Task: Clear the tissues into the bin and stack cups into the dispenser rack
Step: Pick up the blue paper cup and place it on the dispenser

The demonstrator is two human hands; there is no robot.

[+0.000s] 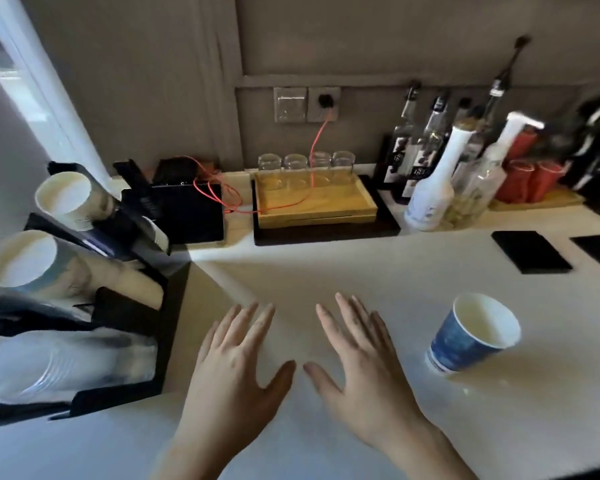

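Both hands hover over the pale worktop (378,271), left hand (232,368) and right hand (364,365) palm-down, fingers (257,317) spread wide and holding nothing. The blue paper cup (471,332) stands well to the right, mouth tilted toward the camera. The dispenser rack (84,237) sits at the left edge, apparently already holding cup stacks, though blur obscures it. No tissues show. The right hand should grip the cup round its wall, then slide it mouth-aligned into a stack.

Bare counter (326,271) ahead; cup (471,336) right, rack (174,306) left.
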